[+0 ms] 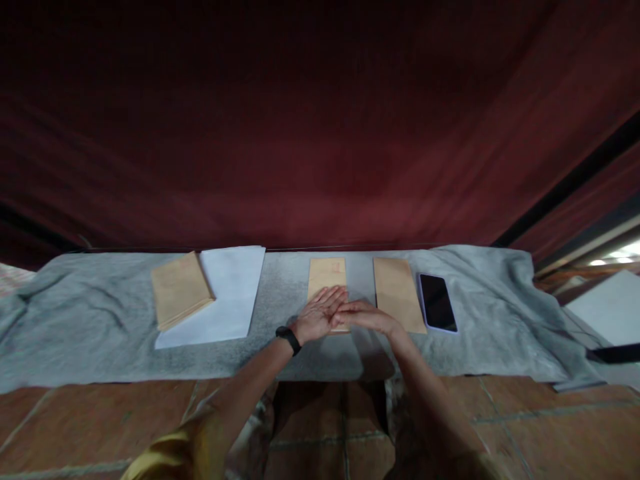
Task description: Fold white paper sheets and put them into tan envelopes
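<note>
A brown paper envelope (320, 270) with small red markings lies flat on the grey cloth in front of me. My left hand (320, 313), with a black band at the wrist, rests over its lower part, fingers stretched out. Across the left hand's fingers and palm edge lies my right hand (361, 315), its fingers also extended and overlapping the left. Neither hand grips anything that I can see. The hands hide much of the envelope's lower half. A second brown envelope (399, 293) lies just right of my right hand.
Grey cloth (125, 363) covers the long, narrow surface. On the left, a stack of brown envelopes (181, 290) partly overlaps white paper sheets (233, 293). A phone (438, 302) with a dark screen lies at right. A dark red curtain-like sheet (320, 160) hangs behind.
</note>
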Demonstrator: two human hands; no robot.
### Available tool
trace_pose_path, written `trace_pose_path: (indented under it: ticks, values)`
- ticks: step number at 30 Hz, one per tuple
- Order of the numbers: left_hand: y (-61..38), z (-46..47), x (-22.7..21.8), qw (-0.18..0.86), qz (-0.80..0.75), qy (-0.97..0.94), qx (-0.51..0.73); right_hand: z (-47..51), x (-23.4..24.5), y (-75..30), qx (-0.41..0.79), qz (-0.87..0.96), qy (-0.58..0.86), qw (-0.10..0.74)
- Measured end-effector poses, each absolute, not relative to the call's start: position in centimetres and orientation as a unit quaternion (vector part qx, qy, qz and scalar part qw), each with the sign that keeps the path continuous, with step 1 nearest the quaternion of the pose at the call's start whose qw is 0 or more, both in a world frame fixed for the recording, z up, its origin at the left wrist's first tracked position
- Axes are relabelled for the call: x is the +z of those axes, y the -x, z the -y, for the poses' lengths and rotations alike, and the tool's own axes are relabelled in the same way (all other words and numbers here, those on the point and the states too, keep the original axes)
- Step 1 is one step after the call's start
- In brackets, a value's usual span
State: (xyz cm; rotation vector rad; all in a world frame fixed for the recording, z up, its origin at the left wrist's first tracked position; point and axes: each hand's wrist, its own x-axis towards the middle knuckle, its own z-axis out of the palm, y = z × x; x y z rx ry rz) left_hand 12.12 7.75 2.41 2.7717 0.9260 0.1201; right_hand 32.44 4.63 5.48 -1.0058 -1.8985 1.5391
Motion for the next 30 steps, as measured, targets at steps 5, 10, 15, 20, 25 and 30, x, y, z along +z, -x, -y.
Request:
trace_pose_path:
  ticks: [5, 10, 15, 20, 25, 30]
  values:
    - [-11.8, -5.9, 2.5, 0.115, -0.329, -0.935, 0.066, -5.1, 5.0, -32.6, 0.517, 0.691, 0.411, 0.293]
    - [-11.2, -5.2, 2.8, 0.132, -0.313, -0.94, 0.039, -5.8, 3.6, -32.7, 0.418, 0.674, 0.52, 0.317]
    - [-10.6, -7.3, 3.4, 0.238, -0.288, -0.925, 0.074, -6.1, 2.8, -32.8, 0.329, 0.682, 0.577, 0.307]
    - [-11.4, -9.0, 2.7, 0.26, -0.325, -0.881, 0.225, -5.9, 3.3, -32.7, 0.294, 0.711, 0.573, 0.284]
    - [-13.7, -10.2, 2.2, 0.134, -0.402, -0.896, 0.131, -5.7, 4.0, -32.8, 0.276, 0.75, 0.543, 0.259]
    - [-16.0, -13.2, 2.4, 0.079, -0.432, -0.897, 0.053, -5.8, 4.0, -32.9, 0.261, 0.771, 0.529, 0.24]
